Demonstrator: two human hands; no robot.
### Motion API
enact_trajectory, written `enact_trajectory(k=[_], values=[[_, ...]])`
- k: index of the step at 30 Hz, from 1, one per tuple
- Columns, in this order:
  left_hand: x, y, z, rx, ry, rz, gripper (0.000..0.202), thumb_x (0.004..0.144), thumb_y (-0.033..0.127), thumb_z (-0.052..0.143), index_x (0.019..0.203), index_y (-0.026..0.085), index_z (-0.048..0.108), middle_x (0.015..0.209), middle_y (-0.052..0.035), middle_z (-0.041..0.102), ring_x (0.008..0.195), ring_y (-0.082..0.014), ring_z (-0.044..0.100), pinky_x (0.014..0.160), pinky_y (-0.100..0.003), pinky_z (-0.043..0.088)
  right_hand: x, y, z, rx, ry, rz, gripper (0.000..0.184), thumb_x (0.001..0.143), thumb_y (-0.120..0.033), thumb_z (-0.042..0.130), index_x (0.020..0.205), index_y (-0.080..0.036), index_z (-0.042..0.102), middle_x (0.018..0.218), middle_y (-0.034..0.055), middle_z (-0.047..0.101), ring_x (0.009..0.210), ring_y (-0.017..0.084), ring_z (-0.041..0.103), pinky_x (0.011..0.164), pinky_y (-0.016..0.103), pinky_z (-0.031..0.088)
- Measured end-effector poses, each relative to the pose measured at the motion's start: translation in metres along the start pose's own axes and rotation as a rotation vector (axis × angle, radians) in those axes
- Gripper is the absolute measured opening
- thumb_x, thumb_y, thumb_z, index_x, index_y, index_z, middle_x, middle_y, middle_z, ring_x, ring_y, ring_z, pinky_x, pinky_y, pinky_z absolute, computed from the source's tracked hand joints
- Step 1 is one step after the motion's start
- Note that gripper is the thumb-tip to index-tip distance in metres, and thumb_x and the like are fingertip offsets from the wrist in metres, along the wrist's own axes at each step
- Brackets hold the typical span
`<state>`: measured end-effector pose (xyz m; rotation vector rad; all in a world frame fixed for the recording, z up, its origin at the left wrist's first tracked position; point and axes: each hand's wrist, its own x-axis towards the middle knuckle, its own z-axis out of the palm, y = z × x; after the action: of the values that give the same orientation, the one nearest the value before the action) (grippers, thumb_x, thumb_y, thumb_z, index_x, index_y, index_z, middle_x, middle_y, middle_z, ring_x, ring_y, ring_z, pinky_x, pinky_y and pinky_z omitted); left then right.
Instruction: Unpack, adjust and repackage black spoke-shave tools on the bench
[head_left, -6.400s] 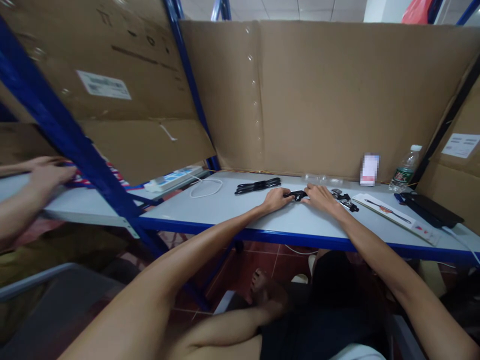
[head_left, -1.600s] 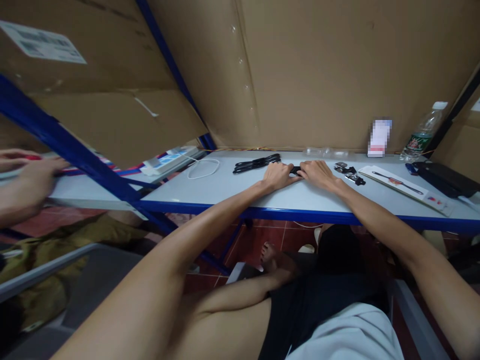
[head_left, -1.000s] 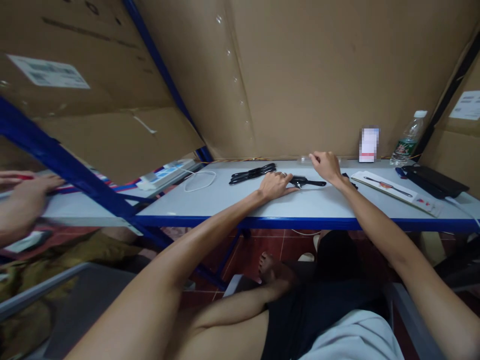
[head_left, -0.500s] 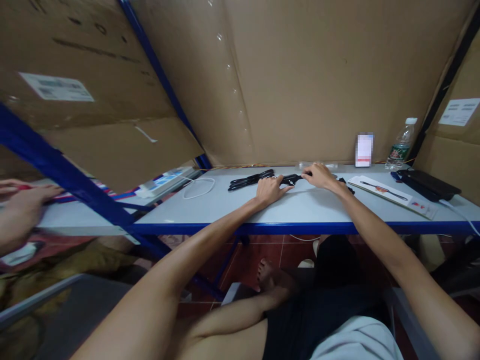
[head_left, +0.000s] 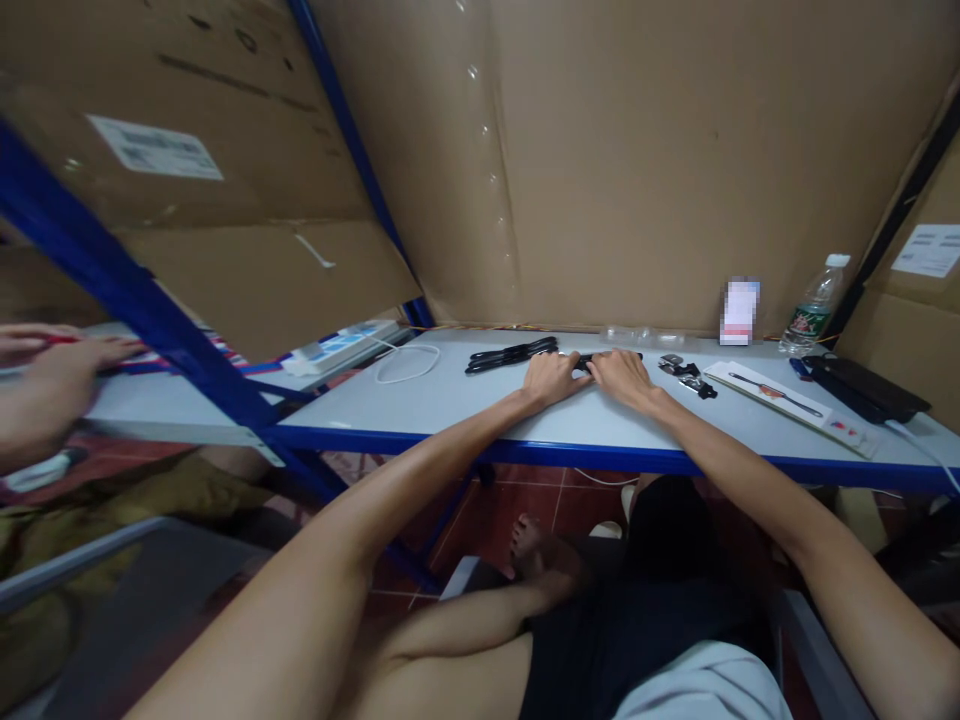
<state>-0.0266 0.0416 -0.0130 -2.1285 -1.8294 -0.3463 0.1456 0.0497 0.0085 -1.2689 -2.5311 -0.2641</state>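
Observation:
My left hand (head_left: pixel 553 380) and my right hand (head_left: pixel 619 378) meet over the table, thumbs almost touching. Both are closed on a narrow black strap-like piece (head_left: pixel 585 362), mostly covered by the fingers; its exact kind is unclear. Left of them lies a bundle of long, glossy black strap-like pieces (head_left: pixel 510 354). Several small black parts with shiny bits (head_left: pixel 688 376) lie to the right of my right hand. Beyond these is a long white package card (head_left: pixel 787 408) printed with a black strap picture.
At the back stand a phone (head_left: pixel 739 312) and a water bottle (head_left: pixel 816 308). Clear plastic pieces (head_left: pixel 637 336) lie by the cardboard wall. A black case-like object (head_left: pixel 866 388) is at right; a white cable (head_left: pixel 405 362) and power strip (head_left: pixel 345 346) at left. Another person's hand (head_left: pixel 60 375) works far left.
My right hand has come down and left beside my left hand, its fingers now over the black piece. The small black parts it partly covered now show. The view has shifted slightly.

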Motion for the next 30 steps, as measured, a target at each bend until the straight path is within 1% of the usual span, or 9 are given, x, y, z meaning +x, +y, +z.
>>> enact_trajectory(k=[6,10,12,14,16,18,21,24,30], values=[[0.003,-0.001,0.003,-0.007,-0.019,0.021,0.066,0.095,0.07,0.04,0.116,0.017,0.073,0.105,-0.0199,0.076,0.101,-0.0374,0.071,0.08,-0.039,0.044,0.003,-0.009,0.011,-0.033,-0.07,0.068,0.044,0.105,-0.029,0.035,0.12,-0.01,0.072,0.111,0.026,0.074,0.105,0.036,0.07,0.087,0.041,0.049],[0.003,-0.003,0.005,-0.009,-0.024,0.033,0.067,0.094,0.072,0.04,0.116,0.017,0.073,0.106,-0.021,0.076,0.101,-0.0378,0.07,0.082,-0.04,0.044,0.007,-0.012,0.017,0.056,-0.07,0.211,0.044,0.105,-0.032,0.036,0.114,-0.014,0.076,0.112,0.0243,0.075,0.102,0.035,0.071,0.08,0.037,0.049],[0.003,-0.004,0.004,-0.015,-0.014,0.024,0.068,0.093,0.074,0.04,0.115,0.018,0.073,0.103,-0.0204,0.076,0.1,-0.0376,0.07,0.08,-0.04,0.044,0.009,-0.005,0.014,0.127,-0.067,0.227,0.045,0.106,-0.035,0.037,0.109,-0.017,0.077,0.11,0.021,0.076,0.098,0.031,0.072,0.076,0.035,0.048],[0.002,-0.005,0.003,-0.02,-0.003,0.005,0.068,0.092,0.075,0.042,0.115,0.019,0.073,0.101,-0.0189,0.077,0.099,-0.0366,0.071,0.079,-0.038,0.044,0.012,0.008,0.006,0.165,-0.011,0.202,0.048,0.107,-0.039,0.035,0.102,-0.019,0.078,0.106,0.0171,0.077,0.095,0.028,0.072,0.075,0.032,0.046],[0.001,-0.005,0.002,-0.02,-0.004,0.006,0.066,0.091,0.075,0.045,0.115,0.021,0.073,0.1,-0.0173,0.077,0.099,-0.0354,0.071,0.078,-0.037,0.044,0.013,0.026,-0.002,0.163,0.103,0.182,0.048,0.107,-0.041,0.035,0.101,-0.02,0.078,0.102,0.0137,0.078,0.094,0.025,0.071,0.076,0.03,0.045],[0.001,-0.005,0.002,-0.021,-0.013,0.03,0.064,0.09,0.075,0.048,0.115,0.022,0.073,0.102,-0.0161,0.078,0.1,-0.0346,0.071,0.078,-0.036,0.044,0.012,0.043,-0.009,0.155,0.172,0.147,0.037,0.104,-0.037,0.044,0.108,-0.02,0.077,0.103,0.0104,0.078,0.095,0.023,0.07,0.077,0.029,0.045],[0.001,-0.005,0.001,-0.033,-0.012,0.058,0.06,0.09,0.074,0.05,0.114,0.024,0.073,0.103,-0.0145,0.078,0.101,-0.033,0.071,0.078,-0.035,0.045,0.008,0.06,-0.012,0.134,0.059,0.051,0.027,0.094,-0.03,0.059,0.113,-0.021,0.076,0.106,0.008,0.077,0.098,0.022,0.07,0.079,0.028,0.045],[0.001,-0.005,0.002,-0.041,-0.005,0.027,0.056,0.089,0.073,0.052,0.11,0.026,0.074,0.1,-0.0129,0.078,0.098,-0.0322,0.071,0.077,-0.035,0.045,0.005,0.062,-0.011,0.081,-0.077,-0.01,0.024,0.091,-0.03,0.064,0.108,-0.021,0.078,0.104,0.0096,0.078,0.097,0.025,0.07,0.079,0.03,0.046],[0.003,-0.008,0.006,-0.037,0.012,-0.06,0.057,0.088,0.074,0.052,0.106,0.024,0.072,0.095,-0.0131,0.078,0.093,-0.0325,0.072,0.075,-0.035,0.045,0.003,0.053,-0.01,-0.027,-0.031,-0.052,0.024,0.094,-0.025,0.06,0.111,-0.016,0.076,0.109,0.016,0.076,0.103,0.03,0.071,0.085,0.036,0.048]])
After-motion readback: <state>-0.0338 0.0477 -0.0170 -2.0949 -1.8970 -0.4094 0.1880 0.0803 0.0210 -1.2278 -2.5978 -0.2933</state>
